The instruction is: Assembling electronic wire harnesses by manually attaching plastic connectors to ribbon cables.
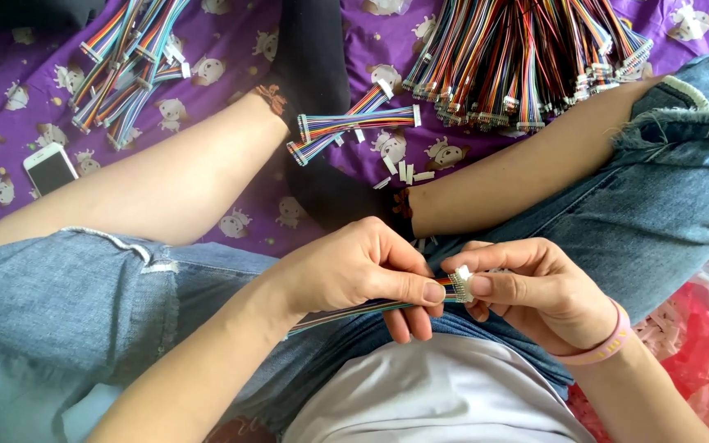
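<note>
Pinching ribbon cable and connector, both hands.

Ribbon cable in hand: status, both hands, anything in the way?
Left hand pinches rainbow ribbon cable near its end. Right hand holds white connector at the cable tip. Nothing between the hands; loose cables lie apart on purple cloth.

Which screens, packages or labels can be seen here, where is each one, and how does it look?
Smartphone: lies on the purple cloth at far left, white rectangular body, screen dark.
Red plastic bag: at lower right beside the knee, crumpled, translucent red.
No labels or signs can be made out.
</note>
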